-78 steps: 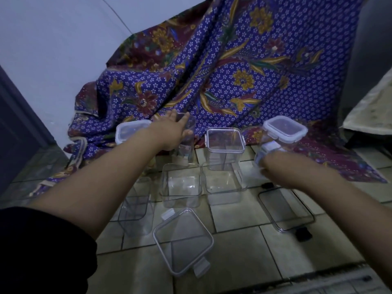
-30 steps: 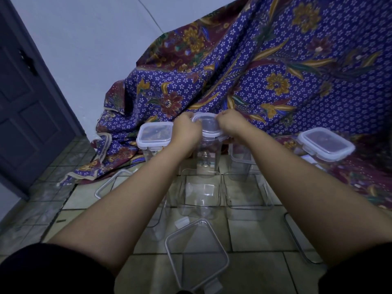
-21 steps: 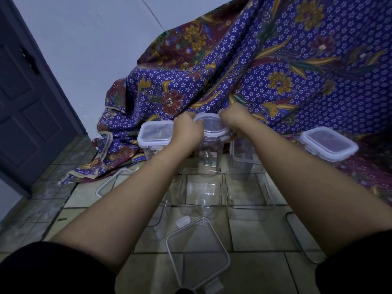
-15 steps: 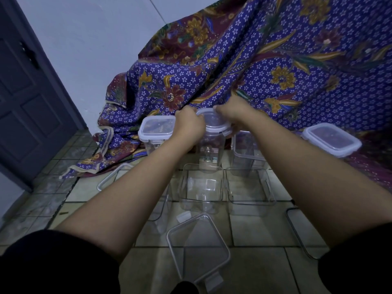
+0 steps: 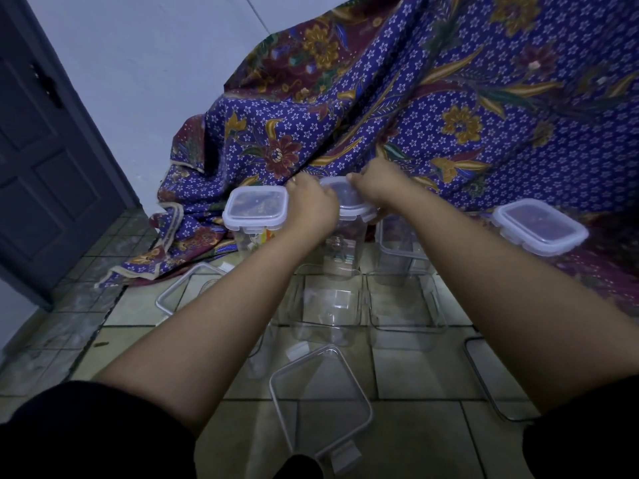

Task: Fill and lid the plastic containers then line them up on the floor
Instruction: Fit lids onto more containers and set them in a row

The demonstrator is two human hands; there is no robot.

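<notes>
spare lid: a clear spare lid [image 5: 321, 392] lies flat on the floor tiles [image 5: 415, 368], well short of both hands and between the forearms, so it's not in the way.

empty tubs: one open tub [image 5: 326, 305] and a second open tub [image 5: 404, 305] sit side by side under the forearms, short of the hands. I can't see anything in them.

left hand: the left hand [image 5: 313, 209] has its fingers curled over the left edge of the white-rimmed lid [image 5: 345, 200] and is gripping it.

right hand: the right hand [image 5: 375, 188] is clamped on the far-right edge of the same lid.

tall container: the tall container [image 5: 340, 247] stands upright right under both hands with the lid on top. There's something small low down inside, can't tell what.

how I'd do it: this looks like the seat-and-clip bit. I'd push straight down on opposite edges together, then flip the tabs one at a time while the other hand steadies it. It's tall and narrow, so probably tippy.

watch out: the lidded container [image 5: 256, 209] is just outside the left hand, so a sideways shove could knock it. The other lidded container [image 5: 539, 224] is well off to the right hand's right.

beyond: the patterned cloth [image 5: 415, 115] hangs just past the knuckles.
</notes>
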